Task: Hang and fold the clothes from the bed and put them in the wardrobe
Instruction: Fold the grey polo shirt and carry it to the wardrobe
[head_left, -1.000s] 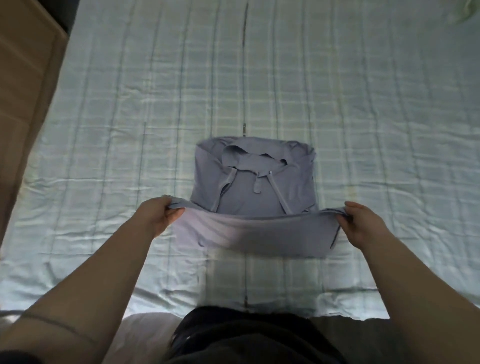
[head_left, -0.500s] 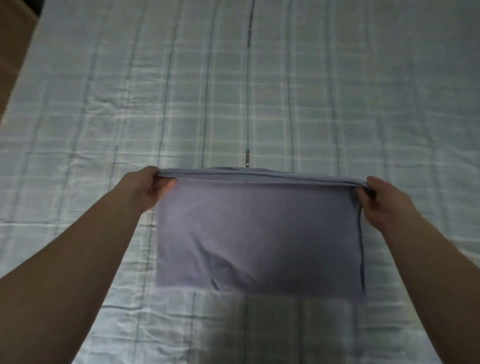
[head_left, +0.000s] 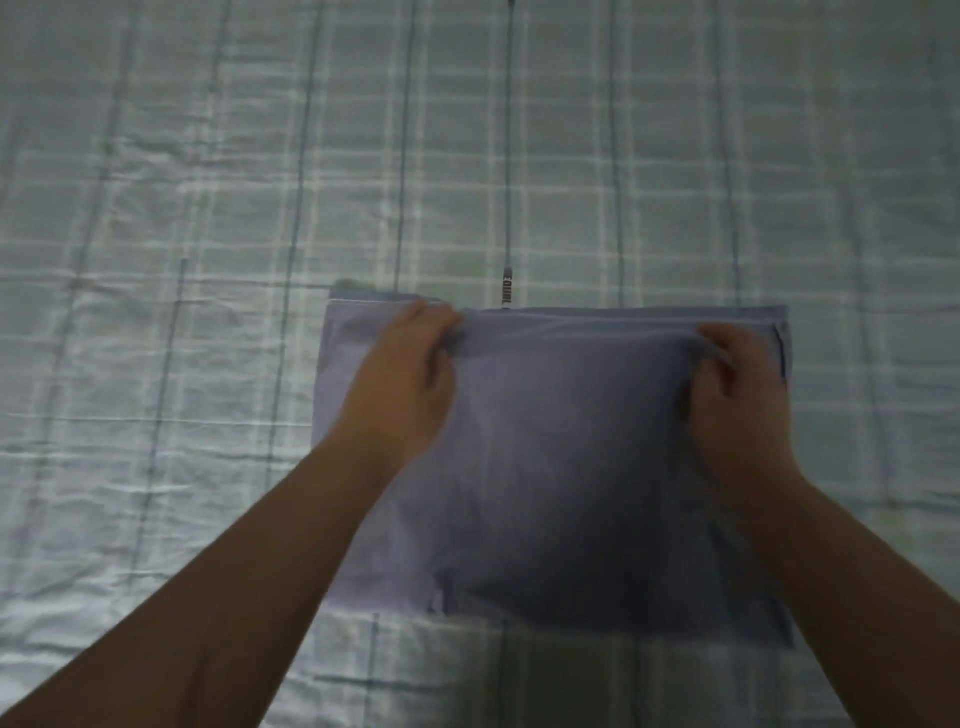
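A lavender-grey garment (head_left: 566, 467) lies folded into a flat rectangle in the middle of the bed. Its collar and front are hidden under the folded-over lower half. My left hand (head_left: 402, 379) rests on the garment near its far left edge, fingers curled and pinching the top fold. My right hand (head_left: 737, 395) sits near the far right edge, fingers also curled into the cloth. Both forearms reach in from the bottom of the view and cover parts of the garment's sides.
The bed (head_left: 208, 260) is covered by a pale blue-green checked sheet with light wrinkles, filling the whole view. A dark seam line with a small zip pull (head_left: 506, 288) runs down the middle to the garment's far edge.
Both hands carried the garment's lower half up and over the top, laying it flat on the far edge. The hands then slid inward along that edge. The view moved closer.
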